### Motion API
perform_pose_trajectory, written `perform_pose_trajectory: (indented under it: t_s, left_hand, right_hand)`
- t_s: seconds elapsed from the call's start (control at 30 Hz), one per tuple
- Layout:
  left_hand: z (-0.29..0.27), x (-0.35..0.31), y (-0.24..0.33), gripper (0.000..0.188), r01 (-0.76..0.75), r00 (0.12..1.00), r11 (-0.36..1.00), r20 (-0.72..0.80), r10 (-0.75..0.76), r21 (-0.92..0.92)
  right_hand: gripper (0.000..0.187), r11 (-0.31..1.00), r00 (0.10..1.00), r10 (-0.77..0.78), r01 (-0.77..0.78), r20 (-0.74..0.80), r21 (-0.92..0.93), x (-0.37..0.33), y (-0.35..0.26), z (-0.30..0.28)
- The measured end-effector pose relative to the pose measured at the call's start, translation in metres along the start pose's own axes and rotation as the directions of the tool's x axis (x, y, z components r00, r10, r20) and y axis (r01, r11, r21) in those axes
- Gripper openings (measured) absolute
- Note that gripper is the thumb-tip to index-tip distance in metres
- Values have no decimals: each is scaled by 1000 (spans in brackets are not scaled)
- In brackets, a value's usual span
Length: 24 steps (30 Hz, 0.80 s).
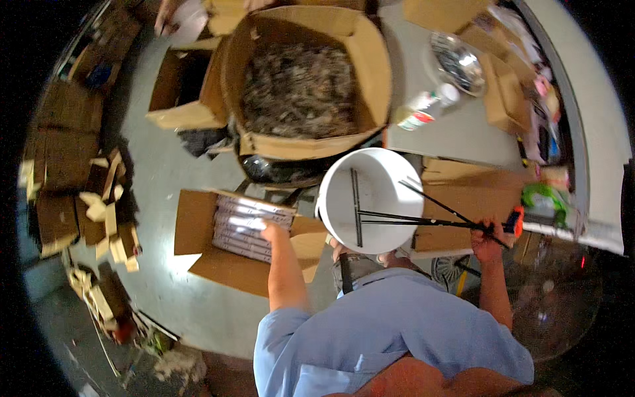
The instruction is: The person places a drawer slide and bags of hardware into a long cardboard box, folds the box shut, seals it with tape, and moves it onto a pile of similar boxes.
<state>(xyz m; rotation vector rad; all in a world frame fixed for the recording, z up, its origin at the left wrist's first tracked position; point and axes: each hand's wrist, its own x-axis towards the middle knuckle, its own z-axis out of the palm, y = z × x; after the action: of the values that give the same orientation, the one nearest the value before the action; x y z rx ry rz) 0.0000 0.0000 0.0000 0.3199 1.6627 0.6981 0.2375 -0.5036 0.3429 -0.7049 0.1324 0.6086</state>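
My right hand (487, 241) is closed around several thin black rods (430, 221) that reach left across the mouth of a white bucket (334, 218). Another black rod (355, 198) stands crosswise inside the bucket. Something orange (518, 221) shows just beyond my right hand. On the left, my left hand (270, 230) reaches into an open cardboard box (228, 272) holding rows of slim white packages (235, 248). A bright white patch lies at its fingertips; blur hides the fingers and whether they hold anything.
Ahead stands a large carton (304, 147) filled with dark tangled pieces, beside a smaller open carton (178, 118). A bottle with a white cap (426, 107) and a shiny round dish (456, 63) sit on the grey table (469, 135). Another person's hand (165, 20) appears far left.
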Motion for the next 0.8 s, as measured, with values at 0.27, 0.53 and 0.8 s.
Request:
perform_pose_trajectory:
  t_s: [0.27,0.53,0.8]
  left_hand:
    - [-16,-161,68,51,-207,978,976,13,208,-71]
    - [-30,-311,15,35,-568,761,822,349,546,-47]
    - [62,-475,-142,40,-991,-65,94,963,261,-92]
  right_hand:
    - [36,940,971,106,-27,-216,341,-1,-67,-112]
    - [29,952,917,188,-82,-352,295,55,-117,-170]
    - [43,848,923,294,-132,-248,513,103,-163,-251]
